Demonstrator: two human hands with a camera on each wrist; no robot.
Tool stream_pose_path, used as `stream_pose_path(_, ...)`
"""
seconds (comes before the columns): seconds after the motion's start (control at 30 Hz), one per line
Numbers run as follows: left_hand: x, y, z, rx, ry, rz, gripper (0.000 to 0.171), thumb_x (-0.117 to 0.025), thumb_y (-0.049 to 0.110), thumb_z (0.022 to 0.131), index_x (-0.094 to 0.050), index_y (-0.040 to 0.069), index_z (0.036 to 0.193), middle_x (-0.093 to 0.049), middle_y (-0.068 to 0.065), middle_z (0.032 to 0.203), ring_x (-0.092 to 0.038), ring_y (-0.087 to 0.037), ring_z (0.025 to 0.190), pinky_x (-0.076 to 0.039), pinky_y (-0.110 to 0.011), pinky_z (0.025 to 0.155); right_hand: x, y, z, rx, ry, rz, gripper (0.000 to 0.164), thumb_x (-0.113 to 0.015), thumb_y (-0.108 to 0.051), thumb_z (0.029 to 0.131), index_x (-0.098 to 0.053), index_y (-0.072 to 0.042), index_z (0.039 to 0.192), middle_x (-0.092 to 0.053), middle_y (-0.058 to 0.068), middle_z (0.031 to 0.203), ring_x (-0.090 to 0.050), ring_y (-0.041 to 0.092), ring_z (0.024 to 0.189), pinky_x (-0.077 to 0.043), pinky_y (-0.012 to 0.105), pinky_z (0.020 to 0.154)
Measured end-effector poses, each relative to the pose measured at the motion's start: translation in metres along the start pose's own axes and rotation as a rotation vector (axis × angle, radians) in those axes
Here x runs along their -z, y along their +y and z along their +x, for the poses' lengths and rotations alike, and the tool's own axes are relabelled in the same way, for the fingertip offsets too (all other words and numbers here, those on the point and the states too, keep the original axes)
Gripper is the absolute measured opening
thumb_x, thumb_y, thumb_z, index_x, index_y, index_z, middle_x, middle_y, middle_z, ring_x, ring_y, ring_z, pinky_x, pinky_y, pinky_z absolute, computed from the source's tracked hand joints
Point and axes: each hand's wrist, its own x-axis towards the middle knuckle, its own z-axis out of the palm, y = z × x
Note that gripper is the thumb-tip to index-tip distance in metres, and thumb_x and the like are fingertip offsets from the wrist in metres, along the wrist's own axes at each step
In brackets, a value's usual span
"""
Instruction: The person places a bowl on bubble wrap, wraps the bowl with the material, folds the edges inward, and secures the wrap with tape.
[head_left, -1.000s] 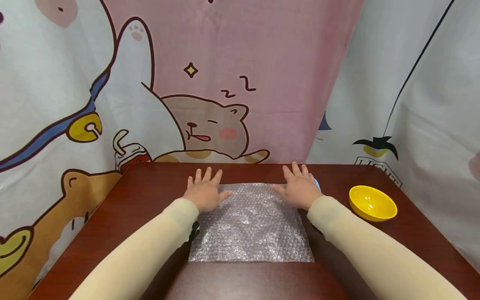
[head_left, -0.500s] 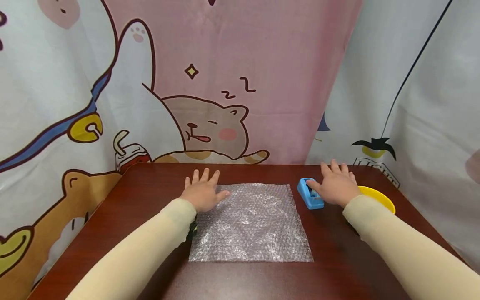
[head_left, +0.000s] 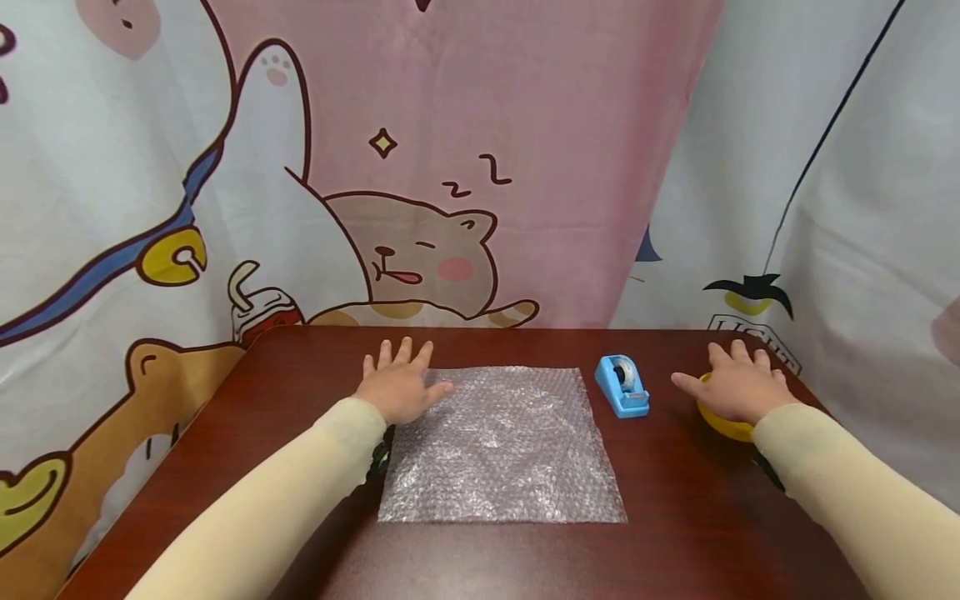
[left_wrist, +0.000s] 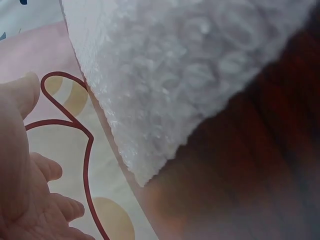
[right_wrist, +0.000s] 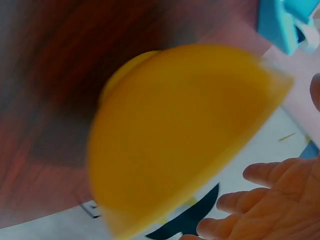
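Note:
A square sheet of bubble wrap (head_left: 502, 450) lies flat on the brown table. My left hand (head_left: 397, 387) is spread over its far left corner, fingers straight, holding nothing. In the left wrist view, the fingers of that left hand (left_wrist: 30, 180) show beside the corner of the bubble wrap (left_wrist: 185, 75). My right hand (head_left: 738, 387) is spread above the yellow bowl (head_left: 727, 427) and hides much of it in the head view. In the right wrist view, the yellow bowl (right_wrist: 180, 135) stands upright, with my right hand (right_wrist: 280, 200) above its rim and nothing in its fingers.
A blue tape dispenser (head_left: 622, 387) with a roll of tape stands between the bubble wrap and the bowl. Behind the dark wooden table (head_left: 480, 558) hangs a curtain (head_left: 570, 167) with cartoon animals, which also runs along the sides.
My right hand has moved right, from the bubble wrap's far right corner past the tape dispenser to over the bowl, uncovering the dispenser. The left hand has shifted slightly left.

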Motion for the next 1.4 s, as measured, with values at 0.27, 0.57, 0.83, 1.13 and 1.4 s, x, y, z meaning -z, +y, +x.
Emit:
stream_pose_path(0.27, -0.002, -0.007, 0.002, 0.005, -0.010, 0.000, 0.088, -0.044, 0.068, 0.104, -0.014, 0.018, 0.171, -0.008, -0.022, 0.176, 0.000, -0.055, 0.160, -0.006, -0.076, 0.125, -0.001, 0.017, -0.004, -0.023, -0.025, -0.050, 0.124, -0.043, -0.086, 0.092, -0.021, 0.019, 0.155, -0.017, 0.052, 0.147, -0.016, 0.077, 0.128, -0.028, 0.089, 0.103)
stream_pose_path(0.57, -0.001, -0.009, 0.001, 0.010, -0.009, -0.007, 0.088, -0.044, 0.067, 0.105, -0.016, 0.017, 0.171, -0.009, -0.022, 0.176, -0.001, -0.055, 0.160, -0.006, -0.076, 0.125, -0.005, 0.029, -0.005, 0.018, -0.076, -0.046, 0.126, -0.047, -0.083, 0.093, -0.019, 0.025, 0.151, -0.018, 0.055, 0.144, -0.024, 0.075, 0.120, -0.034, 0.085, 0.099)
stream_pose_path(0.83, -0.005, -0.012, 0.000, 0.023, -0.013, -0.010, 0.088, -0.045, 0.067, 0.104, -0.015, 0.018, 0.171, -0.010, -0.022, 0.176, -0.002, -0.055, 0.160, -0.006, -0.076, 0.124, -0.005, 0.031, -0.004, 0.015, -0.145, -0.020, 0.133, -0.057, -0.082, 0.088, -0.013, 0.025, 0.152, -0.024, 0.055, 0.139, -0.039, 0.066, 0.117, -0.047, 0.077, 0.095)
stream_pose_path(1.13, -0.008, -0.015, 0.001, 0.024, -0.018, -0.013, 0.088, -0.046, 0.066, 0.104, -0.017, 0.016, 0.171, -0.010, -0.023, 0.176, -0.002, -0.056, 0.160, -0.005, -0.077, 0.123, -0.003, 0.031, -0.001, 0.012, -0.153, -0.014, 0.129, -0.070, -0.073, 0.084, -0.016, 0.023, 0.152, -0.032, 0.053, 0.134, -0.047, 0.056, 0.107, -0.054, 0.068, 0.087)
stream_pose_path(1.4, -0.011, -0.018, 0.005, 0.037, -0.038, -0.008, 0.089, -0.045, 0.069, 0.103, -0.016, 0.018, 0.171, -0.007, -0.021, 0.177, 0.002, -0.055, 0.160, -0.005, -0.076, 0.125, -0.003, 0.030, 0.001, 0.009, -0.141, -0.026, 0.124, -0.074, -0.067, 0.083, -0.021, 0.022, 0.151, -0.041, 0.052, 0.129, -0.049, 0.054, 0.102, -0.055, 0.063, 0.082)
